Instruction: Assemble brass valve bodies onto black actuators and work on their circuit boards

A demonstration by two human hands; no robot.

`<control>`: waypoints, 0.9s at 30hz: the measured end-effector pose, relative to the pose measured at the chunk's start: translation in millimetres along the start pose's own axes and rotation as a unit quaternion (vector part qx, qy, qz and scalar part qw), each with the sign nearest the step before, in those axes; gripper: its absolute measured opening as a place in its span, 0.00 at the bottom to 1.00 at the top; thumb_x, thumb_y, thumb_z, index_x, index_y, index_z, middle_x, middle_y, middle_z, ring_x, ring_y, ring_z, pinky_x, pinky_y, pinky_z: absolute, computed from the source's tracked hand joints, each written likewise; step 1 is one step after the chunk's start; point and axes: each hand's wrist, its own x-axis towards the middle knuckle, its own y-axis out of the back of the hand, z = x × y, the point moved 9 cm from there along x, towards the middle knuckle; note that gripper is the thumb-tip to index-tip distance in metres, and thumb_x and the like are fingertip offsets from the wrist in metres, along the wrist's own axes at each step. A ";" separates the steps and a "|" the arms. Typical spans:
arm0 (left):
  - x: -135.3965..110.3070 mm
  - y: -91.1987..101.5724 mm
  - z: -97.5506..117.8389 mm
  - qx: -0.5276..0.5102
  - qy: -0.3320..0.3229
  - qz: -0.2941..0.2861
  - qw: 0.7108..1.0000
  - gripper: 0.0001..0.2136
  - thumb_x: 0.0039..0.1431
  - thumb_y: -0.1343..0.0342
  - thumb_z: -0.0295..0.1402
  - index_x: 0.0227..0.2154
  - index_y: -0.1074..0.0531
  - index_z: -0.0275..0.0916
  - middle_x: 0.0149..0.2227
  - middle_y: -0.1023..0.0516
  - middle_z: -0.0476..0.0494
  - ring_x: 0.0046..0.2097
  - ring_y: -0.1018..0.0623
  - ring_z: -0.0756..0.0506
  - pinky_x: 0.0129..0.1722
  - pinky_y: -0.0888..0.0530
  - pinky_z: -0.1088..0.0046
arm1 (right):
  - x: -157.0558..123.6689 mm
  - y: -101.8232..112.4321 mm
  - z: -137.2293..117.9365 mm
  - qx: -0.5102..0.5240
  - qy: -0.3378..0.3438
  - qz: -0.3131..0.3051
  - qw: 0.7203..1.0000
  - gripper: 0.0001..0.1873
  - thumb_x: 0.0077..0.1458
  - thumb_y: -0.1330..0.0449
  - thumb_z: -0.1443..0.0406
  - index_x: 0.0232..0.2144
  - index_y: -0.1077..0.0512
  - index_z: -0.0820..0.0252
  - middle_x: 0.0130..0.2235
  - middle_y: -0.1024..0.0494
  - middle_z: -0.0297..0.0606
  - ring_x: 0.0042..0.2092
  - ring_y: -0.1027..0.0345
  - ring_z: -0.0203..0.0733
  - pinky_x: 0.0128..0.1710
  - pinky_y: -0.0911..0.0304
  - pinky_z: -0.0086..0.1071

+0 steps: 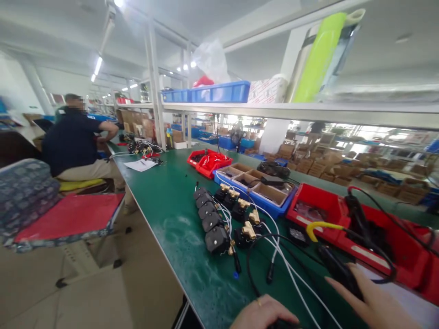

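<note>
My left hand (pixel 264 314) is at the bottom edge, fingers curled round a dark object mostly cut off by the frame. A black cable (pixel 252 274) runs down beside it. At the lower right, my right hand (pixel 373 294) grips a black elongated handheld tool (pixel 338 269) between thumb and fingers; its exact kind is unclear. Ahead of both hands, black square valve-like units (pixel 216 238) with brass fittings (pixel 249 230) stand in two rows on the green bench (pixel 164 228). White wires (pixel 284 260) trail from them towards me, one ending in a black connector (pixel 270 273).
Red bins (pixel 318 203) hold small parts on the right, near a second black tool (pixel 358 214) and a yellow hook-shaped piece (pixel 313 230). Behind the units sit a blue divided tray (pixel 270 208) and a red tray (pixel 209 164). A co-worker (pixel 77 137) sits beyond a red-seated chair (pixel 72 217).
</note>
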 end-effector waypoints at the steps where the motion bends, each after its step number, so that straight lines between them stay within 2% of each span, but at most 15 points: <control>1: -6.7 -0.3 -0.9 -0.002 0.006 0.001 1.000 0.39 0.58 0.53 0.67 0.54 0.23 0.36 0.51 0.19 0.27 0.55 0.21 0.34 0.55 0.26 0.60 | 0.4 -11.2 -1.5 -0.037 -0.039 -0.038 0.998 0.08 0.48 0.38 0.60 0.33 0.23 0.53 0.38 0.18 0.50 0.34 0.22 0.54 0.35 0.29 0.41; 2: -14.4 -1.1 1.2 -0.001 0.012 -0.002 1.000 0.37 0.58 0.48 0.64 0.55 0.25 0.35 0.53 0.20 0.26 0.56 0.22 0.33 0.56 0.26 0.58 | -0.4 -21.2 -1.5 -0.077 -0.084 -0.077 0.990 0.08 0.51 0.39 0.61 0.35 0.24 0.56 0.38 0.19 0.51 0.37 0.21 0.55 0.39 0.28 0.42; 4: -29.8 0.3 11.1 -0.003 0.024 0.005 1.000 0.36 0.55 0.36 0.54 0.61 0.31 0.35 0.59 0.25 0.24 0.60 0.25 0.31 0.61 0.30 0.54 | 0.3 -28.7 -8.8 -0.108 -0.117 -0.092 0.983 0.11 0.56 0.40 0.62 0.41 0.25 0.59 0.38 0.20 0.50 0.39 0.21 0.53 0.40 0.29 0.40; 5: -36.2 3.4 14.5 0.042 0.048 0.017 0.998 0.39 0.52 0.32 0.49 0.64 0.34 0.37 0.62 0.28 0.26 0.62 0.28 0.31 0.64 0.33 0.52 | 0.9 -29.8 -10.0 -0.125 -0.132 -0.091 0.979 0.13 0.58 0.40 0.62 0.44 0.26 0.61 0.42 0.20 0.51 0.42 0.22 0.53 0.42 0.30 0.40; 7: -44.5 9.0 19.1 0.119 0.102 0.028 0.987 0.44 0.42 0.25 0.40 0.64 0.35 0.40 0.64 0.29 0.29 0.64 0.30 0.28 0.66 0.37 0.46 | 1.5 -29.4 -10.4 -0.152 -0.148 -0.091 0.973 0.14 0.61 0.39 0.62 0.47 0.27 0.63 0.47 0.22 0.53 0.47 0.24 0.53 0.47 0.32 0.39; 8: -45.9 11.2 20.8 0.145 0.123 0.030 0.981 0.42 0.42 0.25 0.35 0.63 0.34 0.41 0.63 0.28 0.31 0.63 0.30 0.28 0.66 0.36 0.44 | 0.5 -26.9 -10.2 -0.165 -0.157 -0.090 0.970 0.14 0.61 0.38 0.63 0.47 0.27 0.64 0.47 0.23 0.53 0.49 0.25 0.54 0.48 0.33 0.40; 10: -43.7 15.2 28.1 0.169 0.125 0.047 0.976 0.31 0.48 0.31 0.30 0.58 0.29 0.41 0.58 0.23 0.34 0.59 0.26 0.30 0.61 0.30 0.43 | -5.3 -16.7 -16.0 -0.180 -0.168 -0.083 0.966 0.12 0.59 0.36 0.66 0.45 0.25 0.65 0.47 0.24 0.54 0.52 0.28 0.58 0.52 0.36 0.45; 12: -39.3 18.0 35.0 0.172 0.106 0.068 0.977 0.23 0.52 0.38 0.28 0.53 0.26 0.41 0.53 0.20 0.36 0.55 0.22 0.32 0.57 0.26 0.45 | -16.3 -2.7 -35.1 -0.166 -0.161 -0.073 0.970 0.10 0.62 0.38 0.68 0.46 0.25 0.65 0.48 0.24 0.53 0.54 0.30 0.58 0.55 0.37 0.46; 13: -37.4 19.0 37.2 0.168 0.096 0.077 0.978 0.21 0.52 0.40 0.27 0.51 0.26 0.41 0.51 0.19 0.37 0.54 0.21 0.32 0.55 0.25 0.47 | -23.5 4.5 -49.5 -0.147 -0.149 -0.068 0.975 0.11 0.65 0.41 0.68 0.48 0.26 0.64 0.49 0.25 0.51 0.55 0.30 0.54 0.56 0.38 0.44; 15: -34.5 19.8 39.1 0.153 0.081 0.083 0.981 0.21 0.51 0.41 0.26 0.50 0.26 0.42 0.50 0.19 0.39 0.52 0.20 0.34 0.55 0.23 0.51 | -40.4 15.4 -84.3 -0.087 -0.110 -0.072 0.987 0.13 0.68 0.42 0.63 0.53 0.27 0.59 0.51 0.25 0.43 0.54 0.30 0.43 0.57 0.37 0.33; 17: -31.3 21.0 41.4 0.133 0.061 0.085 0.986 0.21 0.51 0.43 0.25 0.50 0.27 0.44 0.50 0.20 0.42 0.52 0.20 0.38 0.53 0.23 0.59 | -58.2 16.3 -120.4 0.016 -0.061 -0.114 0.992 0.19 0.62 0.34 0.58 0.54 0.27 0.53 0.51 0.24 0.34 0.52 0.29 0.36 0.53 0.35 0.24; 18: -28.7 21.4 43.1 0.125 0.051 0.082 0.987 0.21 0.51 0.43 0.24 0.49 0.27 0.45 0.50 0.20 0.44 0.51 0.20 0.39 0.52 0.22 0.63 | -66.3 14.1 -136.2 0.076 -0.040 -0.143 0.986 0.26 0.55 0.28 0.56 0.54 0.27 0.53 0.52 0.24 0.33 0.52 0.28 0.36 0.53 0.35 0.25; 20: -20.3 21.1 48.1 0.118 0.034 0.065 0.990 0.21 0.51 0.43 0.24 0.49 0.28 0.45 0.49 0.21 0.45 0.50 0.20 0.42 0.50 0.23 0.68 | -77.8 9.5 -157.8 0.138 -0.011 -0.193 0.971 0.35 0.45 0.23 0.58 0.54 0.27 0.55 0.53 0.24 0.37 0.53 0.29 0.43 0.55 0.34 0.32; 23: 0.2 19.9 60.4 0.129 0.013 0.027 0.991 0.20 0.50 0.44 0.24 0.48 0.27 0.42 0.48 0.22 0.43 0.50 0.21 0.41 0.50 0.23 0.68 | -81.3 6.5 -159.8 0.095 -0.010 -0.220 0.971 0.31 0.48 0.27 0.67 0.55 0.27 0.59 0.51 0.23 0.43 0.54 0.30 0.51 0.56 0.33 0.42; 27: 26.3 15.2 79.0 0.167 -0.023 -0.019 0.986 0.19 0.52 0.43 0.25 0.48 0.26 0.40 0.48 0.23 0.41 0.51 0.23 0.39 0.54 0.25 0.61 | -83.2 7.5 -137.6 0.091 -0.068 -0.208 0.971 0.27 0.50 0.34 0.75 0.54 0.27 0.63 0.49 0.22 0.45 0.51 0.27 0.50 0.53 0.33 0.40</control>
